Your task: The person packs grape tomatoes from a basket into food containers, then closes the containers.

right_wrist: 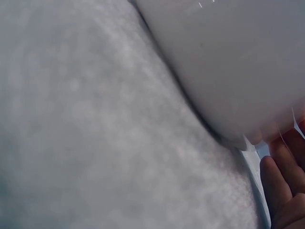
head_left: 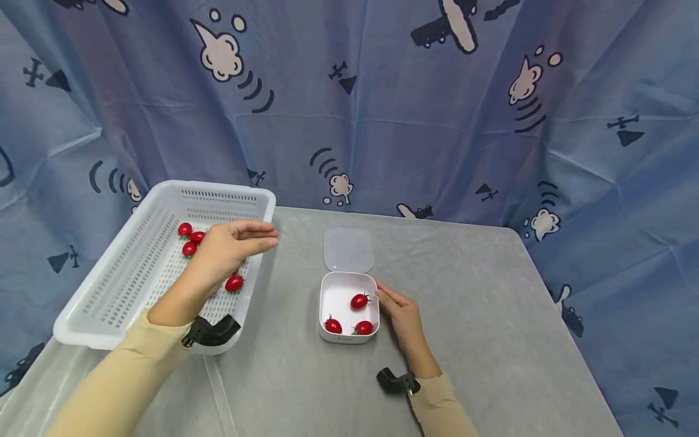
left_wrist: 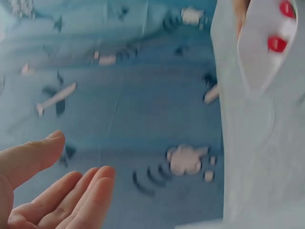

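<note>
My left hand (head_left: 221, 249) is over the right part of a white plastic basket (head_left: 104, 261), fingertips reaching past its right rim. In the left wrist view its thumb and fingers are apart, with nothing between them. Several cherry tomatoes (head_left: 189, 249) lie in the basket, partly covered by this hand. To the right stands a small white lunch box (head_left: 340, 291) with 3 cherry tomatoes (head_left: 359, 301) inside. My right hand (head_left: 401, 315) rests its fairly straight fingers against the box's back right corner; part of the fingers is hidden behind it.
A translucent lid (head_left: 348, 250) lies folded back behind the lunch box. The grey cloth-covered table (head_left: 469, 303) ends at a blue patterned curtain (head_left: 371, 139). Black wrist cameras (head_left: 212, 331) sit on both wrists.
</note>
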A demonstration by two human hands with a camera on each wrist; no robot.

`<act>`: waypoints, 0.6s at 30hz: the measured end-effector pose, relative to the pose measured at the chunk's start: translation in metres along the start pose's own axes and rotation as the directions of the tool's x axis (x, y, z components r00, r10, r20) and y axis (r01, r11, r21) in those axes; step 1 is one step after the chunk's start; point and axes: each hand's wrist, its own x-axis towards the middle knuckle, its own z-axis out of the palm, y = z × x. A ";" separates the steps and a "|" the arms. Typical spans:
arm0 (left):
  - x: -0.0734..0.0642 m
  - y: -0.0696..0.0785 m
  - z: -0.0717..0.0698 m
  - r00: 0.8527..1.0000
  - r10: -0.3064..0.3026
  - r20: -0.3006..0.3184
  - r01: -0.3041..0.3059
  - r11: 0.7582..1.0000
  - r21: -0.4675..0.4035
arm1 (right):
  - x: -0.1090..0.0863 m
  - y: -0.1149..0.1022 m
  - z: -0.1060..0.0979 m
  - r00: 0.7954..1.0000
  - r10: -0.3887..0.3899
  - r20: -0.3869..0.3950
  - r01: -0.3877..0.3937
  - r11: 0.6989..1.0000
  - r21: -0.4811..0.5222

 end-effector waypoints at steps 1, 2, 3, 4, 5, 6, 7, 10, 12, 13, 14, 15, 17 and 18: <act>0.002 -0.001 -0.007 1.000 -0.003 -0.015 0.003 1.000 -0.019 | 0.000 0.000 0.000 1.000 0.001 -0.002 -0.001 1.000 0.000; 0.004 -0.002 -0.013 1.000 -0.007 -0.027 0.006 0.999 -0.041 | 0.001 0.001 0.000 1.000 0.000 -0.002 0.000 1.000 0.000; 0.007 -0.003 -0.019 0.999 -0.009 -0.034 0.007 0.998 -0.068 | 0.001 0.001 0.000 1.000 0.000 -0.003 0.000 1.000 0.001; 0.009 -0.006 -0.025 0.999 -0.017 -0.040 0.014 0.996 -0.088 | 0.001 0.001 0.000 1.000 -0.001 -0.004 0.001 1.000 0.002; 0.011 -0.008 -0.030 0.998 -0.024 -0.050 0.019 0.995 -0.094 | 0.000 0.002 0.000 1.000 -0.004 -0.004 0.004 1.000 0.007; 0.014 -0.012 -0.035 0.998 -0.029 -0.057 0.023 0.994 -0.107 | 0.000 0.002 0.001 1.000 -0.007 -0.003 0.007 1.000 0.012; 0.017 -0.015 -0.040 0.997 -0.036 -0.064 0.028 0.993 -0.119 | -0.001 0.002 0.001 1.000 -0.010 -0.003 0.010 1.000 0.019; 0.025 -0.026 -0.054 0.994 -0.050 -0.095 0.038 0.990 -0.132 | -0.002 0.002 0.001 1.000 -0.017 -0.005 0.017 0.999 0.034; 0.030 -0.034 -0.061 0.992 -0.050 -0.114 0.034 0.990 -0.140 | -0.002 0.001 0.001 1.000 -0.018 -0.007 0.018 0.999 0.042; 0.033 -0.038 -0.064 0.991 -0.052 -0.121 0.034 0.989 -0.143 | -0.002 0.001 0.001 1.000 -0.018 -0.009 0.019 0.999 0.044; 0.035 -0.042 -0.066 0.991 -0.056 -0.125 0.039 0.990 -0.137 | -0.002 0.001 0.001 1.000 -0.018 -0.010 0.018 0.999 0.044; 0.038 -0.046 -0.069 0.989 -0.069 -0.128 0.052 0.990 -0.128 | -0.002 0.001 0.001 1.000 -0.017 -0.010 0.017 0.999 0.046; 0.042 -0.054 -0.072 0.986 -0.098 -0.135 0.085 0.992 -0.098 | -0.002 0.001 0.001 1.000 -0.015 -0.009 0.016 0.999 0.046; 0.044 -0.058 -0.074 0.984 -0.114 -0.136 0.103 0.991 -0.085 | -0.002 0.000 0.001 1.000 -0.013 -0.009 0.013 0.999 0.047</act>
